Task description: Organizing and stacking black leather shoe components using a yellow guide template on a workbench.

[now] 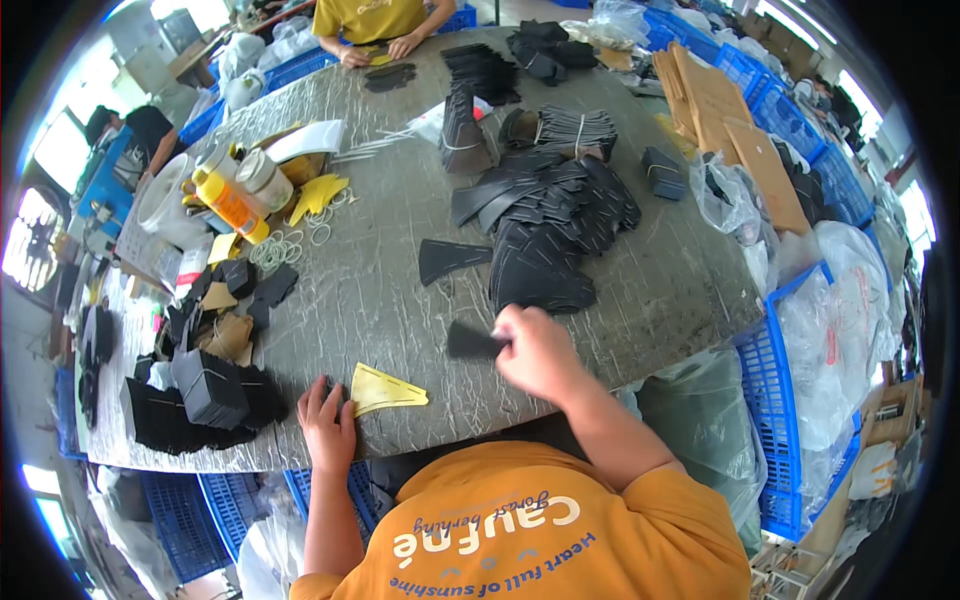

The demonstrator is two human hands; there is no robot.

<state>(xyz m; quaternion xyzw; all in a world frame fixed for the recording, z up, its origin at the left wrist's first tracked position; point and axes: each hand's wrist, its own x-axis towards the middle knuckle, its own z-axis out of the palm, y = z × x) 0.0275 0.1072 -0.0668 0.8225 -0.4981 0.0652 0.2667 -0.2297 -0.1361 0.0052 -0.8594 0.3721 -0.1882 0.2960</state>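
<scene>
My right hand (536, 350) is closed on a black cut piece (470, 341), which is blurred and held by its narrow end above the table. At the front edge my left hand (326, 420) lies flat, fingers stretched out, beside a yellow fan-shaped template (385, 389) with slots in it. A single black fan-shaped piece (452, 260) lies farther off. Right of it spreads a heap of black pieces (545, 220) with slit marks, its near end just beyond my right hand.
The grey worn table (390, 320) carries glue bottles (228, 203), rubber bands (277, 250) and scraps on the left. Black bundles (210, 390) sit at the near left. Blue crates (775, 420) and plastic bags flank the right side. Across the table, another person's hands (380, 55) handle a yellow piece.
</scene>
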